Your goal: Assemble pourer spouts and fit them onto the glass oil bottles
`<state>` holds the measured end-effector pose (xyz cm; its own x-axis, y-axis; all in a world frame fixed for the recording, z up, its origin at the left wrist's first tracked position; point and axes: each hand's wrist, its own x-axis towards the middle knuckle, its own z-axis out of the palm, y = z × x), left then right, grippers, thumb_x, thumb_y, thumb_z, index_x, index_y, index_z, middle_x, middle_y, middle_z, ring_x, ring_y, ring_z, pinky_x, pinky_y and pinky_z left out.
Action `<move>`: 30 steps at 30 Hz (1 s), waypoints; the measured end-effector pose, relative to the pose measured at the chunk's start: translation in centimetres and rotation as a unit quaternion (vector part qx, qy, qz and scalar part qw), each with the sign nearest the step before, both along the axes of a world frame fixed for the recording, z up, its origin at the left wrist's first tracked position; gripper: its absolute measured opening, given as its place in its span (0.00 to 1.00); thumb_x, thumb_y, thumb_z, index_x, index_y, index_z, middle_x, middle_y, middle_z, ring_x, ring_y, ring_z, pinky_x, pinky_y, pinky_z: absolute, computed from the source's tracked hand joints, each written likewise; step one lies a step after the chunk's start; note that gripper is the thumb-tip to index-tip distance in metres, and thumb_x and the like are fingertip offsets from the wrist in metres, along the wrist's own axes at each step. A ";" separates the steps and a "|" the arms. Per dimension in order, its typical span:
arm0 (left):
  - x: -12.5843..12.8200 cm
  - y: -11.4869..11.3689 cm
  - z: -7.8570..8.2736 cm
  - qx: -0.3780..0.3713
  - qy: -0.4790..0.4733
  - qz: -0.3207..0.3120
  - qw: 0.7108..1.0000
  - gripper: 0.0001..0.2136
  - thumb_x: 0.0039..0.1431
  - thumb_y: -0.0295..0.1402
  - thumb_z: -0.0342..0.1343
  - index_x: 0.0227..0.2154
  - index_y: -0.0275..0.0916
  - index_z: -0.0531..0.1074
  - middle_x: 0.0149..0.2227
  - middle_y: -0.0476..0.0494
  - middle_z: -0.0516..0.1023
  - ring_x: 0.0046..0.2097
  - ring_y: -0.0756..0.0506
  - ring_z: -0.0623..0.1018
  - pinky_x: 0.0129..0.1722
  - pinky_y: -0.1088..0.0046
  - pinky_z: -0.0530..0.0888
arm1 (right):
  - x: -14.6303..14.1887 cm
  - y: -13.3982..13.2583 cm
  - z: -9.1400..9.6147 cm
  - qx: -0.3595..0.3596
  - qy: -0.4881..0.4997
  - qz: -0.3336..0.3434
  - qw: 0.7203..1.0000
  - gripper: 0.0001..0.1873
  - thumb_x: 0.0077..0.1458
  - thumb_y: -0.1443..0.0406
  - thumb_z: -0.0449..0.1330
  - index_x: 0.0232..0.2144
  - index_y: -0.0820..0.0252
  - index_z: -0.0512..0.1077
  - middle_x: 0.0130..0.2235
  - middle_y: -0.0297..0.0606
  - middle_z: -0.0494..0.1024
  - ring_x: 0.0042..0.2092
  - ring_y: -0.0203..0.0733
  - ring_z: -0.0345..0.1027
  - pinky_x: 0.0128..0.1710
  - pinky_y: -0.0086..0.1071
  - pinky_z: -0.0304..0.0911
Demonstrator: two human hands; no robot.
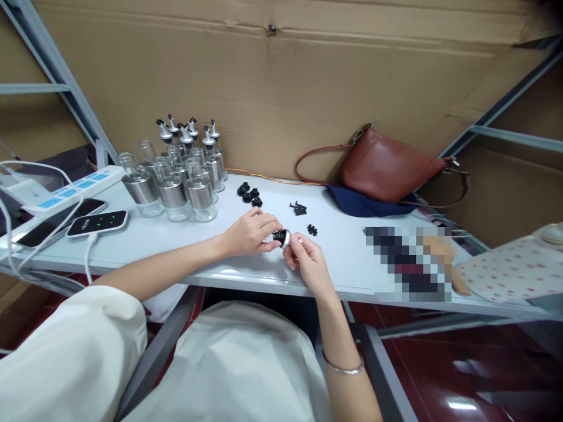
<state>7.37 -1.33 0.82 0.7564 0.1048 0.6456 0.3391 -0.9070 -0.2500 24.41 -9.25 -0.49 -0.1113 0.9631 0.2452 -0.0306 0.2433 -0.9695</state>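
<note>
Just inside the front edge of the bench (pixel 347 258), a stopper (pixel 282 237) sits between two hands, its black end pinched by the left hand (pixel 250 233), its metal rim by the right hand (pixel 310 261).

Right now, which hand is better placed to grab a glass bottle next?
Left, probably: your left hand is nearer the bottles than your right hand, though both are busy at the black stopper.

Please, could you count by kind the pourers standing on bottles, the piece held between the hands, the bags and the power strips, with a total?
Bottle pourers: 6
Held piece: 1
Bag: 1
Power strip: 1
Total: 9
</note>
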 end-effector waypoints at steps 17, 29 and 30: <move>1.1 -1.2 0.9 -0.151 -0.010 -0.002 0.988 0.14 0.61 0.37 0.33 0.23 0.40 0.57 0.20 0.52 0.63 0.23 0.49 0.56 0.34 0.68 0.59 | 0.2 -0.8 -0.5 0.170 -0.152 -0.103 0.968 0.13 0.60 0.57 0.51 0.32 0.58 0.68 0.25 0.31 0.68 0.25 0.34 0.58 0.26 0.29 0.55; 1.4 -2.7 1.6 -0.508 -0.043 -0.099 0.854 0.23 0.62 0.50 0.29 0.20 0.40 0.53 0.18 0.53 0.55 0.22 0.52 0.59 0.24 0.74 0.60 | 1.0 -0.6 0.3 0.503 -0.401 -0.205 0.738 0.09 0.62 0.67 0.50 0.34 0.60 0.70 0.22 0.37 0.68 0.26 0.39 0.57 0.28 0.33 0.52; 1.3 -2.8 1.6 -0.497 -0.034 -0.099 0.861 0.23 0.62 0.50 0.30 0.20 0.40 0.53 0.18 0.53 0.55 0.22 0.52 0.59 0.24 0.74 0.60 | 1.1 -0.7 0.2 0.513 -0.403 -0.213 0.727 0.09 0.62 0.67 0.50 0.34 0.60 0.70 0.23 0.37 0.69 0.26 0.39 0.57 0.28 0.33 0.52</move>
